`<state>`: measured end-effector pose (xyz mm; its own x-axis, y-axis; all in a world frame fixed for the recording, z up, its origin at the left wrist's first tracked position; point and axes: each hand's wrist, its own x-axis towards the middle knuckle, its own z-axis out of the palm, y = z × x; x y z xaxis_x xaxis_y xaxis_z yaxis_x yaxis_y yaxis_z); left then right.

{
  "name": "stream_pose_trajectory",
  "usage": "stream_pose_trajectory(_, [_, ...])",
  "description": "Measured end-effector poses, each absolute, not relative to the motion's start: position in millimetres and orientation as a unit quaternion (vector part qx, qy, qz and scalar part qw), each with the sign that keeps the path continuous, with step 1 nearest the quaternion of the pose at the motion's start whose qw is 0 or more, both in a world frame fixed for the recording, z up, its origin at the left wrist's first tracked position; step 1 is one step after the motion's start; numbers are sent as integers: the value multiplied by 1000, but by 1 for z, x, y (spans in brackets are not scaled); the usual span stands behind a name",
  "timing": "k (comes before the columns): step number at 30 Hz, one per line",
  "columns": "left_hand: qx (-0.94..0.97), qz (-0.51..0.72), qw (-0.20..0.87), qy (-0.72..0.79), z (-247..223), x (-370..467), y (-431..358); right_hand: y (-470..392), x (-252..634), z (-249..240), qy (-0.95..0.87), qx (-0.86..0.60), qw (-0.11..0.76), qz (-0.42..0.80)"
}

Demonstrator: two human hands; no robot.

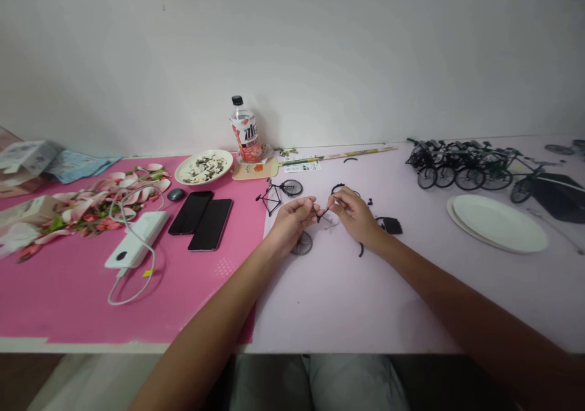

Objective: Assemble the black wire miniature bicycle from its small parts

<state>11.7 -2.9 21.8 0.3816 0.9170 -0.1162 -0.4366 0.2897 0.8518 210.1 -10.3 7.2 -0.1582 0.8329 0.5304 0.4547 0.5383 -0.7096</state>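
Between my two hands is a small dark part (323, 214), thin and too small to make out in full. My left hand (292, 219) pinches its left end, and my right hand (354, 213) pinches the right end. Just behind my left hand lies a black miniature bicycle frame (273, 198) with one wheel (291, 187) on it. A loose spoked wheel (302, 243) lies partly hidden under my left hand. Beside my right hand are a black basket-like piece (392, 225) and a curved black strip (361, 250).
Several miniature bicycles (470, 176) stand at the back right, near white oval plates (500, 223). On the pink mat (192, 289) are two phones (210, 225), a white power bank (137, 239) and artificial flowers (86, 207). A bowl (204, 167) and bottle (247, 134) stand by the wall.
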Motion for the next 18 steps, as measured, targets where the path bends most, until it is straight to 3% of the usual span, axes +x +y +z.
stream_pose_trajectory(12, [394,462,725,325,17,12,-2,-9,211,5,-743,-432,475,191])
stream_pose_trajectory(18, [451,492,667,333,11,14,2,-10,211,6,-761,-444,438,180])
